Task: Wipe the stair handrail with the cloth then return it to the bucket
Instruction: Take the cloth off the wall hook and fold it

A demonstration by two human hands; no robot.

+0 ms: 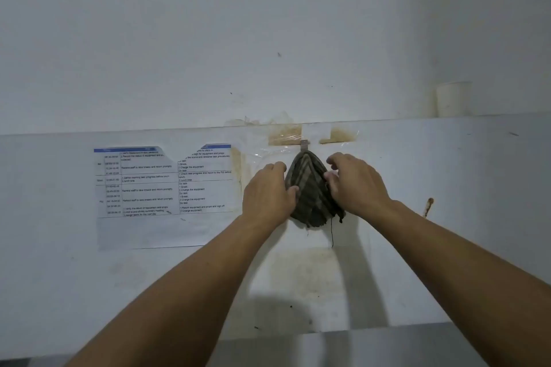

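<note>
Am gripping striped cloth point(310, 191) w/ both hands, left hand point(269, 191) and right hand point(354, 182) pinching its sides as it's hanging on wall hook point(304, 144), fetch step prob; next: lifting it off hook, handrail/bucket not in view.

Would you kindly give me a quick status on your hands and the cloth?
Both hands, left and right, on the cloth. Cloth hanging from a wall hook, not yet lifted off. Handrail and bucket out of view. Nothing in the way.
</note>
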